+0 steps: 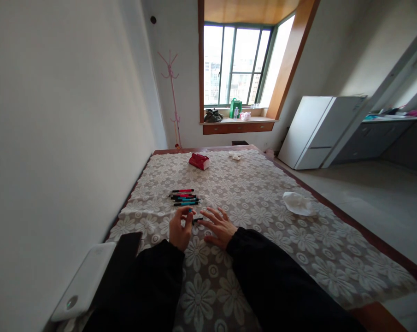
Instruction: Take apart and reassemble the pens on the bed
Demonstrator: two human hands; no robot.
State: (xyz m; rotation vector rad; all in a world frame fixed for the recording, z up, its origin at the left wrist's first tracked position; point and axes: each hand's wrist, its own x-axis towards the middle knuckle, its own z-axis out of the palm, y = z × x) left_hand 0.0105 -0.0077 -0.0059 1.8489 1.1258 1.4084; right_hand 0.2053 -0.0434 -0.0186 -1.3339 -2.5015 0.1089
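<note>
**Now: both hands at a pen, pen row just beyond**

Landmark: row of pens. Nearest the camera, left hand (180,230) is curled, thumb and fingers pinching a small teal-tipped piece, probably a cap; too small to be sure. Right hand (218,226) lies flat, fingers spread on the white floral lace tablecloth (263,203), likely steadying the short dark pen (197,220) between the hands. Just beyond: row of red, teal and black pens (185,197), laid parallel, seemingly sorted. Right of the row, well apart: crumpled white tissue (298,203). Farther beyond the row: red rectangular pouch (199,161).
</note>
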